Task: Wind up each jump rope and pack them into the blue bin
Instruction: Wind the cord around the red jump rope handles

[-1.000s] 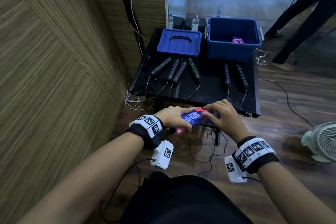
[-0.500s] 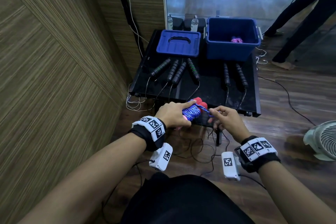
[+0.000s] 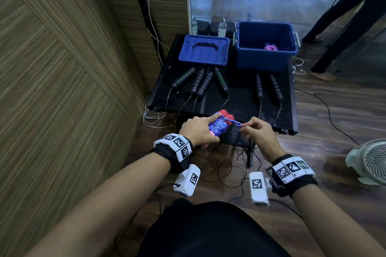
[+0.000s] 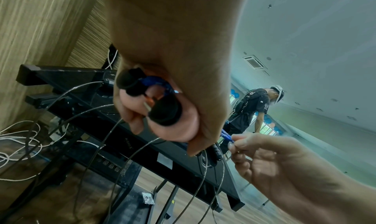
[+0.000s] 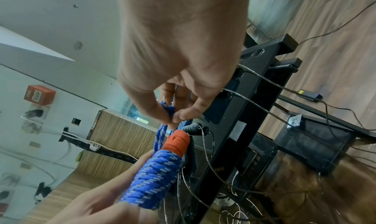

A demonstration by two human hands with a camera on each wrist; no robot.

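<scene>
My left hand (image 3: 198,131) grips a wound jump rope bundle (image 3: 218,127): blue braided cord wrapped around red handles (image 5: 176,142), held just in front of the black table's near edge. Its index finger lies along the top of the coils. My right hand (image 3: 253,129) pinches the loose blue cord end (image 5: 168,111) between thumb and fingertips, pulled a short way right of the bundle. The open blue bin (image 3: 266,56) stands at the table's back right with a pink wound rope (image 3: 271,47) inside. Several black-handled ropes (image 3: 200,82) lie on the table.
A blue lid (image 3: 203,50) lies left of the bin. The ropes' thin cords hang over the black table's (image 3: 236,100) front edge to the wooden floor. A wood-panelled wall is at left, a white fan (image 3: 369,162) on the floor at right. A person's legs (image 3: 344,33) stand beyond the table.
My right hand has come off the bundle and drawn the cord end out to the right. The left hand has tilted the bundle, red handle tips now pointing away from me.
</scene>
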